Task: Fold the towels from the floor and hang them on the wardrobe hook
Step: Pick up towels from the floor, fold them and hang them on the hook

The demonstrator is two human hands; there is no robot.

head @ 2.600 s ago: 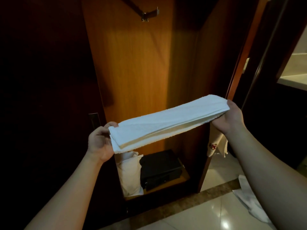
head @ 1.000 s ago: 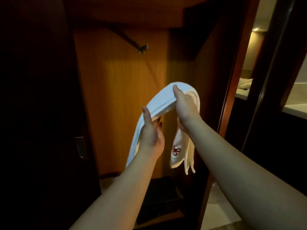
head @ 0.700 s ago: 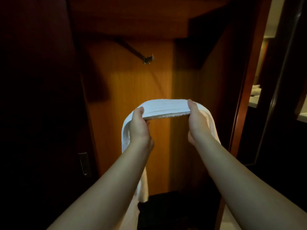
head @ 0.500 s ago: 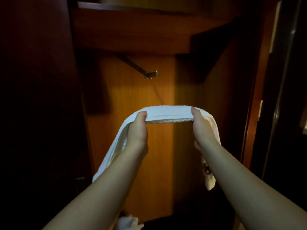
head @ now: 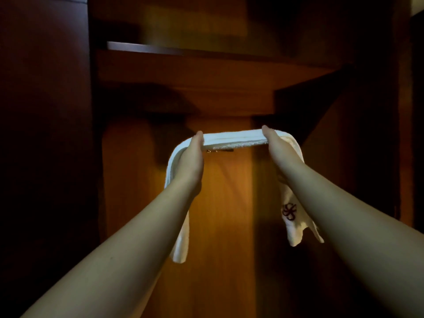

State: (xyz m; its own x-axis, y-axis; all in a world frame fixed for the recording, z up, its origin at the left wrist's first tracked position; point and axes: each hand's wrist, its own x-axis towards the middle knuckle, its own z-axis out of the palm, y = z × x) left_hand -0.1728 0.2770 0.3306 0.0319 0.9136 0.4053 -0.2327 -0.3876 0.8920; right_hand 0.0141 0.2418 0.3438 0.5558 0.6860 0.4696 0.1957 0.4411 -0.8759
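Holding: folded white terry towel [head: 234, 140], gripped at each bend by left hand [head: 191, 160] and right hand [head: 278, 148]
Towel: stretched level, ends hanging
Hook: small metal wardrobe hook [head: 219, 150] just under towel's near edge
Wardrobe: orange wooden wardrobe [head: 224, 203], shelf above, open room below

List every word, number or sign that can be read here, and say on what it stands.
No readable words or numbers.
Dark red embroidered emblem on the hanging right end of the white towel: a looping sign, not legible as letters.
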